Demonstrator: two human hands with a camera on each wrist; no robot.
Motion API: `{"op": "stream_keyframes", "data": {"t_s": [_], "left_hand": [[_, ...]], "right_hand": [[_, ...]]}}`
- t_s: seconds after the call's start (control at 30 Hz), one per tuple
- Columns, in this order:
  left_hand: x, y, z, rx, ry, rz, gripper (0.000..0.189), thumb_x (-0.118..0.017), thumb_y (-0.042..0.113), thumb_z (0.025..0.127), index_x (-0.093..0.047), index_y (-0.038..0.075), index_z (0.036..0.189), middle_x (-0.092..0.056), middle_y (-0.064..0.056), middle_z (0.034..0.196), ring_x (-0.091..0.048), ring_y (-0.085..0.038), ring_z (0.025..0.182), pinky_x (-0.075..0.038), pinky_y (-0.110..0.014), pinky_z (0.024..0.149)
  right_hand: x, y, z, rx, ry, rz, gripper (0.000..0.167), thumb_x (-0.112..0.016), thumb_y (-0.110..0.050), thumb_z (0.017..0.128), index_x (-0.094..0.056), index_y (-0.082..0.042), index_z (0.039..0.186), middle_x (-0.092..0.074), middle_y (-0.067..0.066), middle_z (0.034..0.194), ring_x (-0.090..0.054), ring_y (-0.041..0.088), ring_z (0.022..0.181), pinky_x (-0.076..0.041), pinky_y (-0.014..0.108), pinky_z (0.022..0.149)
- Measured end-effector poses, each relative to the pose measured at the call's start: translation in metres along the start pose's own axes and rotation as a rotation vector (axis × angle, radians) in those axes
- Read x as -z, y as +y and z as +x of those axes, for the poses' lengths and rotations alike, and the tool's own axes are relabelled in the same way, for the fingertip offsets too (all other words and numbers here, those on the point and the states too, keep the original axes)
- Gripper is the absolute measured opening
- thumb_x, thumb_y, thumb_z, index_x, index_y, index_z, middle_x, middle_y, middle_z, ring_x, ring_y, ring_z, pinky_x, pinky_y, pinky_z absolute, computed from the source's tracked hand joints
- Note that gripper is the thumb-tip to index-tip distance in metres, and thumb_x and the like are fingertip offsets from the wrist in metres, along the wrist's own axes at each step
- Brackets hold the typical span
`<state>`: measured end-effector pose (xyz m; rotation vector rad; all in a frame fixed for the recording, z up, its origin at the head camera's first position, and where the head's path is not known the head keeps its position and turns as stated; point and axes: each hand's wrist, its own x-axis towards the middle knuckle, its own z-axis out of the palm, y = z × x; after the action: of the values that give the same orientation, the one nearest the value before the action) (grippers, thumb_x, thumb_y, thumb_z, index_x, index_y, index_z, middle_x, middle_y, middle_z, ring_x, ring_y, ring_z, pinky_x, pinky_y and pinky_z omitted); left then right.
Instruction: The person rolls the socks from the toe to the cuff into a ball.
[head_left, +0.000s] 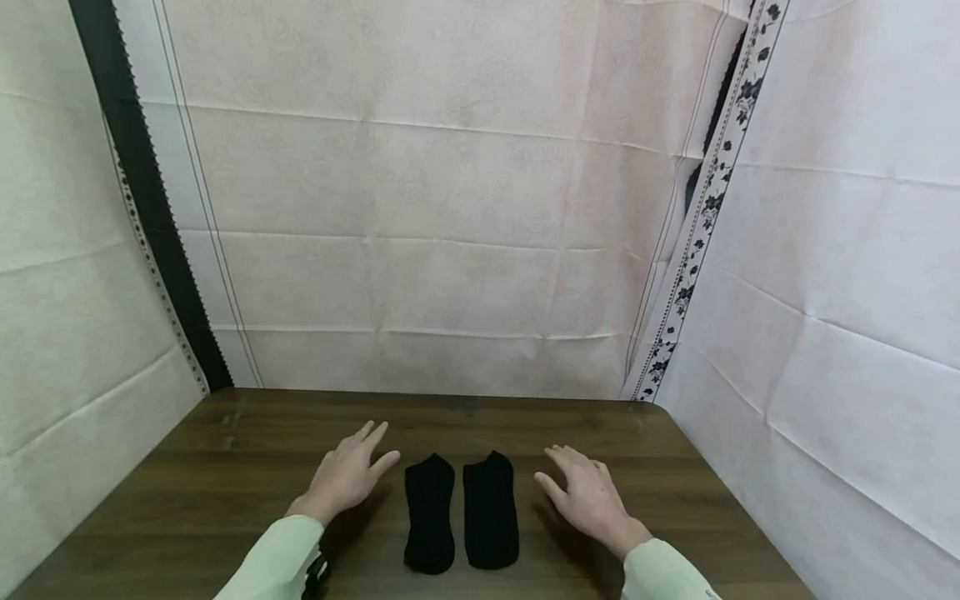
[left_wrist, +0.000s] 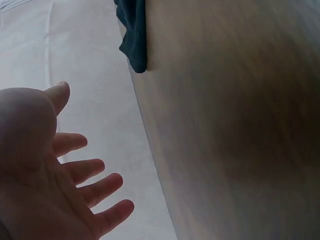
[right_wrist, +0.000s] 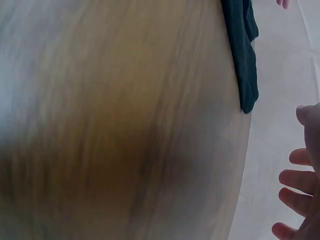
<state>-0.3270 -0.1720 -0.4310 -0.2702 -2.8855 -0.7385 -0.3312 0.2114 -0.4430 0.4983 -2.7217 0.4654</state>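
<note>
Two black ankle socks lie side by side on the brown wooden table, a narrow gap between them: the left sock (head_left: 430, 515) and the right sock (head_left: 491, 512). My left hand (head_left: 347, 472) hovers to the left of the pair, fingers spread and holding nothing. On the other side, my right hand (head_left: 585, 492) is held palm down above the table, its thumb pointing toward the right sock. Both wrist views show relaxed, parted fingers, with dark sock fabric (left_wrist: 134, 37) beyond the left hand and sock fabric (right_wrist: 243, 60) beyond the right one.
The wooden table (head_left: 262, 467) reaches back to a pale cloth wall (head_left: 420, 275). More cloth hangs at the left side (head_left: 75, 333) and the right side (head_left: 840, 333). Light green sleeves (head_left: 281, 554) cover the forearms, and something black sits at the left cuff.
</note>
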Motion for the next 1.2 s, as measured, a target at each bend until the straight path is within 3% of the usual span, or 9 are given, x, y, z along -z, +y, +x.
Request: {"op": "stream_keyframes", "data": {"t_s": [0.13,0.4,0.63,0.8,1.03,1.2], "left_hand": [[-0.003,0.003,0.002,0.007,-0.001,-0.034,0.075,-0.045,0.059,0.101,-0.033,0.009,0.157,-0.029,-0.024,0.159,-0.030,-0.051,0.140,-0.023,-0.071,0.106],[-0.005,0.006,0.004,0.057,0.002,-0.130,0.066,-0.057,0.039,0.103,-0.033,0.008,0.157,-0.033,-0.024,0.157,-0.031,-0.048,0.141,-0.028,-0.066,0.107],[-0.006,0.011,0.004,0.083,-0.010,-0.188,0.066,-0.058,0.038,0.103,-0.033,0.008,0.157,-0.034,-0.027,0.155,-0.034,-0.047,0.140,-0.031,-0.065,0.106],[-0.008,0.015,0.005,0.090,-0.017,-0.218,0.067,-0.057,0.040,0.103,-0.034,0.006,0.156,-0.035,-0.027,0.154,-0.036,-0.047,0.138,-0.033,-0.064,0.105],[-0.015,0.016,0.007,0.104,-0.019,-0.272,0.065,-0.058,0.037,0.103,-0.036,0.004,0.154,-0.035,-0.030,0.152,-0.035,-0.050,0.137,-0.033,-0.065,0.104],[-0.019,0.018,0.009,0.101,-0.009,-0.301,0.064,-0.057,0.037,0.103,-0.038,0.002,0.152,-0.039,-0.030,0.150,-0.037,-0.049,0.136,-0.034,-0.064,0.104]], "right_hand": [[-0.002,-0.005,-0.001,-0.012,-0.009,0.053,0.047,-0.063,-0.041,0.099,-0.062,-0.012,0.136,-0.062,0.010,0.136,-0.055,0.031,0.128,-0.040,0.056,0.103],[-0.003,-0.018,-0.004,-0.018,-0.043,0.193,0.045,-0.066,-0.041,0.098,-0.064,-0.012,0.132,-0.065,0.009,0.131,-0.061,0.031,0.119,-0.048,0.053,0.095],[-0.007,-0.027,-0.004,0.008,-0.088,0.302,0.048,-0.064,-0.043,0.098,-0.064,-0.008,0.131,-0.067,0.010,0.127,-0.063,0.028,0.116,-0.051,0.050,0.092],[-0.010,-0.033,-0.004,0.036,-0.102,0.380,0.047,-0.064,-0.041,0.098,-0.065,-0.004,0.128,-0.070,0.011,0.119,-0.068,0.025,0.104,-0.055,0.045,0.084],[-0.011,-0.042,-0.005,0.061,-0.129,0.485,0.045,-0.066,-0.039,0.098,-0.067,-0.003,0.125,-0.073,0.000,0.104,-0.066,0.012,0.091,-0.054,0.031,0.075],[-0.012,-0.048,-0.006,0.060,-0.172,0.546,0.046,-0.066,-0.038,0.098,-0.065,-0.003,0.128,-0.073,-0.001,0.105,-0.066,0.012,0.091,-0.053,0.028,0.073]]}}
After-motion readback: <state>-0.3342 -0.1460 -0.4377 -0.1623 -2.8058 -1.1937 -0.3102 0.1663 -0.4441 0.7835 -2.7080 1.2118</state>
